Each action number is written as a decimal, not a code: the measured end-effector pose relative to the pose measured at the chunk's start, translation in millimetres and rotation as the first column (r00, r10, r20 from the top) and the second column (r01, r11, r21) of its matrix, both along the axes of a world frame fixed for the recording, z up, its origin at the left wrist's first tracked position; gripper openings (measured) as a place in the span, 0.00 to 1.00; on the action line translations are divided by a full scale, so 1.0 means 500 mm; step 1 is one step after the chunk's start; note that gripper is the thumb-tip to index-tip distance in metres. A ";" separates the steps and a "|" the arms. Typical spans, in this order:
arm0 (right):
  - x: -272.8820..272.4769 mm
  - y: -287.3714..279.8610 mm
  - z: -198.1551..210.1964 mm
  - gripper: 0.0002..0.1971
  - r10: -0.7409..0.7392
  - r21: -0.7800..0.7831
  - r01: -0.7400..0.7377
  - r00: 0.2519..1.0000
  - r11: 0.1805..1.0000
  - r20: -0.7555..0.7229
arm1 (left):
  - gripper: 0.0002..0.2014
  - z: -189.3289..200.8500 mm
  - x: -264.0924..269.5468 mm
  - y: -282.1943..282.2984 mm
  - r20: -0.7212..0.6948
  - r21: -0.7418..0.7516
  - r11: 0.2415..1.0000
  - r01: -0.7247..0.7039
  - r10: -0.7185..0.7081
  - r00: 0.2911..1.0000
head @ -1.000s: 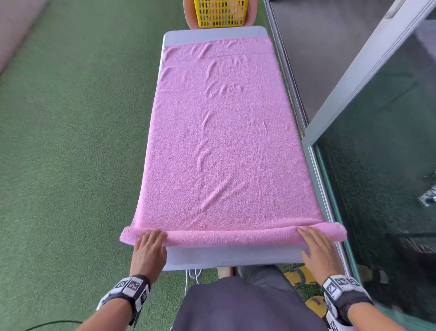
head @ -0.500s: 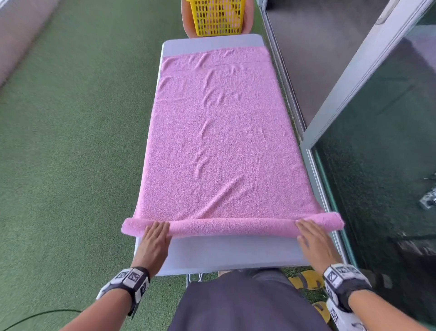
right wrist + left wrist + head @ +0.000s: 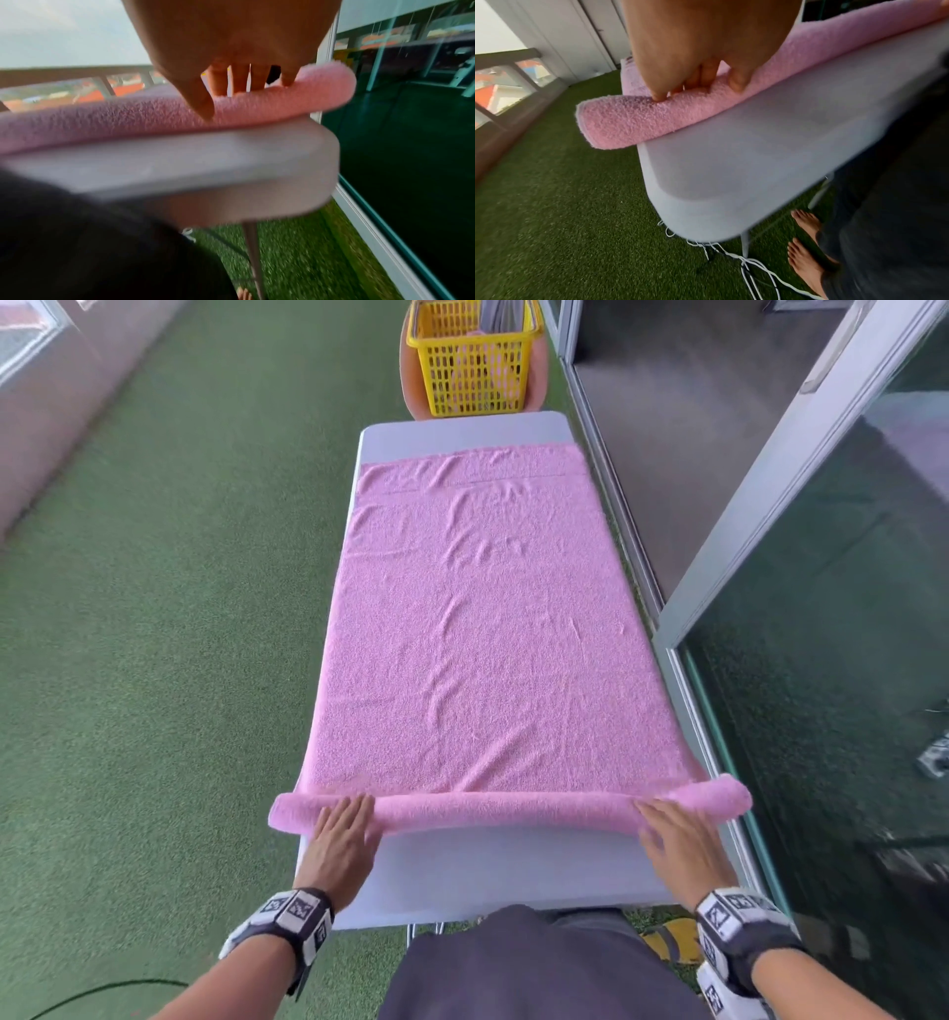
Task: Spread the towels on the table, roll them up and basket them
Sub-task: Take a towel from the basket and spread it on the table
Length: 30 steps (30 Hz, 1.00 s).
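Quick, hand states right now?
Left hand: open, fingers flat, pressing the rolled pink towel.
Right hand: open, fingers flat, pressing the same roll.

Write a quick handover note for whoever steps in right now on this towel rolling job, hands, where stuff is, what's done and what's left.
Left hand: flat, fingers pressing the roll near its left end.
Right hand: flat on the roll near its right end.
Pink towel: spread along the white table; only the near end is rolled, and both roll ends overhang the table sides.
Yellow basket: beyond the table's far end, something already inside.
Left: roll to the far end, then basket it.
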State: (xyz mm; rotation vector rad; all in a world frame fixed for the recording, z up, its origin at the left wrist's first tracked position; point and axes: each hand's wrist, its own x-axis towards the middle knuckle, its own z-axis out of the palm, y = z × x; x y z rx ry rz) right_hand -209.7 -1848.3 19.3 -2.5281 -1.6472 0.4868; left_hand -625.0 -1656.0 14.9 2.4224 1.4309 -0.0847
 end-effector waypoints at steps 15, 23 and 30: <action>0.010 0.013 0.002 0.26 0.027 -0.112 -0.030 0.999 0.993 -0.032 | 0.36 0.009 -0.007 -0.005 -0.159 -0.077 0.997 0.006 -0.018 0.987; 0.013 0.034 0.030 0.16 0.036 -0.167 -0.014 0.991 0.986 0.127 | 0.11 0.021 0.003 0.008 -0.056 0.129 0.992 0.013 -0.005 0.998; -0.004 0.004 0.003 0.29 0.047 -0.137 -0.038 0.997 0.990 0.065 | 0.36 0.009 0.004 -0.014 -0.108 -0.086 0.996 0.036 -0.046 0.993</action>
